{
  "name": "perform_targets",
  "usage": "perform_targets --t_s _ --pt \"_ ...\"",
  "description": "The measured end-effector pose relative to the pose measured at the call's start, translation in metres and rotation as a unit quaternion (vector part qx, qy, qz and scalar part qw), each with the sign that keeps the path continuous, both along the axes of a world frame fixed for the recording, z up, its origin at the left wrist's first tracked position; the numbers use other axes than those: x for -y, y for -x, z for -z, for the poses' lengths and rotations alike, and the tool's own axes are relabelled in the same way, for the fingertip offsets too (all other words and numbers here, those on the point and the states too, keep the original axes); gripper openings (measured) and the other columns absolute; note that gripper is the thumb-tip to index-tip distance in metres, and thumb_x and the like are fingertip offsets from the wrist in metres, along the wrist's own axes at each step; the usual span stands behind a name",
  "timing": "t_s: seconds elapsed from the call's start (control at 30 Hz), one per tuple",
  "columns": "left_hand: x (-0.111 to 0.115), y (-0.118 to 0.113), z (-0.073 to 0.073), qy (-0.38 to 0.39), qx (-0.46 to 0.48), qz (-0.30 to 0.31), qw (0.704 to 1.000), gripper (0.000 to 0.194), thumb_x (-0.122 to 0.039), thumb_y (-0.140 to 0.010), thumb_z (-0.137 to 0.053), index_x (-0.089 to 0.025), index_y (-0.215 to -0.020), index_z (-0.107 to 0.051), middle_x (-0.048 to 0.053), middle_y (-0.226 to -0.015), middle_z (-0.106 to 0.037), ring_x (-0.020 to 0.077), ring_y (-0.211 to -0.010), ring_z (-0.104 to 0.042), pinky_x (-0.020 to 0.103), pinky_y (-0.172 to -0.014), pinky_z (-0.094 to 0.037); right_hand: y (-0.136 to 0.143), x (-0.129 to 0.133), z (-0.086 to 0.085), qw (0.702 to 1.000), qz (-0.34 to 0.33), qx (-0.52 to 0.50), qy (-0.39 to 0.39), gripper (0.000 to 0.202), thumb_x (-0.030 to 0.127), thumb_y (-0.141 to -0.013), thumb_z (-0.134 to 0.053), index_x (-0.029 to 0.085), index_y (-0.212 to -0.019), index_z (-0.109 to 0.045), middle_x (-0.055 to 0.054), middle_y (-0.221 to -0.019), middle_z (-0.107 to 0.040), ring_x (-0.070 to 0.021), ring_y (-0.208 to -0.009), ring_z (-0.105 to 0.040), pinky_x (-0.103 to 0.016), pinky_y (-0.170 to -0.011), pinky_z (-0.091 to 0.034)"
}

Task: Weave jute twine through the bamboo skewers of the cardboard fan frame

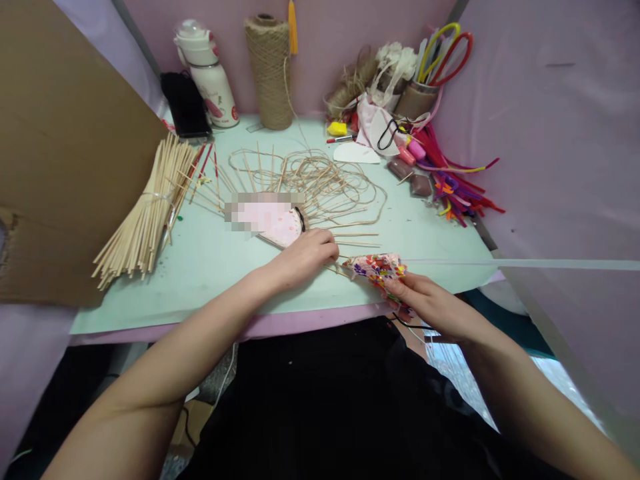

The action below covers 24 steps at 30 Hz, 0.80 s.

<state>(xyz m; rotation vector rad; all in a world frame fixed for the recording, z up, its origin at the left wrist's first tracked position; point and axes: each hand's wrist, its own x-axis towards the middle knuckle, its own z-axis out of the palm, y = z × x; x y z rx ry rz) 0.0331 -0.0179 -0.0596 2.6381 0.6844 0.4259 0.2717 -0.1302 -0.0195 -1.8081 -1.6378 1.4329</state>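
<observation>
A glue gun (377, 267) with a colourful flower-patterned covering is gripped in my right hand (417, 297), its nozzle pointing left. A long translucent glue stick (500, 264) runs out behind it to the right. My left hand (307, 255) is closed at the lower right of a pink rounded piece (280, 227), its fingertips on a thin wooden stick (340, 269) close to the nozzle. Several thin sticks fan out from around the pink piece, which is partly blurred. The left fingertips partly hide what they pinch.
Loose twine (325, 177) lies behind the pink piece. A bundle of sticks (150, 207) is at the left, beside cardboard (65, 147). At the back stand a bottle (213, 87) and a twine spool (270, 73). Pipe cleaners (450, 173) and a scissors holder (415, 100) are right.
</observation>
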Motion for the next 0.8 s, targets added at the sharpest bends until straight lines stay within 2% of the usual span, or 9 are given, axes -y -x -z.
perform_targets --t_s 0.2,0.53,0.8 --pt "0.000 0.002 0.005 0.001 0.010 0.002 1.000 0.019 -0.014 -0.091 -0.042 -0.016 -0.086 -0.060 0.006 -0.089 -0.056 0.0187 -0.085 -0.048 0.032 -0.078 -0.040 0.005 -0.002 -0.002 1.000 -0.003 -0.005 0.002 0.051 0.067 -0.086 -0.043 0.018 -0.075 -0.054 0.000 -0.067 -0.052 -0.0135 -0.058 -0.051 -0.027 -0.056 -0.045" --pt "-0.001 0.001 0.008 0.001 0.029 0.004 1.000 0.016 -0.013 -0.090 -0.045 -0.017 -0.085 -0.059 0.005 -0.088 -0.056 0.0186 -0.086 -0.048 0.031 -0.078 -0.041 0.010 -0.008 -0.011 1.000 -0.011 0.027 -0.002 0.051 0.068 -0.085 -0.043 0.019 -0.072 -0.051 0.000 -0.064 -0.050 -0.0139 -0.054 -0.050 -0.028 -0.052 -0.043" --pt "-0.001 0.002 0.009 -0.004 0.037 0.007 0.999 0.017 -0.013 -0.091 -0.045 -0.017 -0.085 -0.060 0.005 -0.088 -0.056 0.0185 -0.085 -0.047 0.030 -0.077 -0.040 0.013 -0.010 -0.016 0.998 -0.029 0.049 0.000 0.050 0.067 -0.087 -0.040 0.021 -0.070 -0.049 0.000 -0.059 -0.051 -0.0153 -0.054 -0.051 -0.029 -0.056 -0.043"
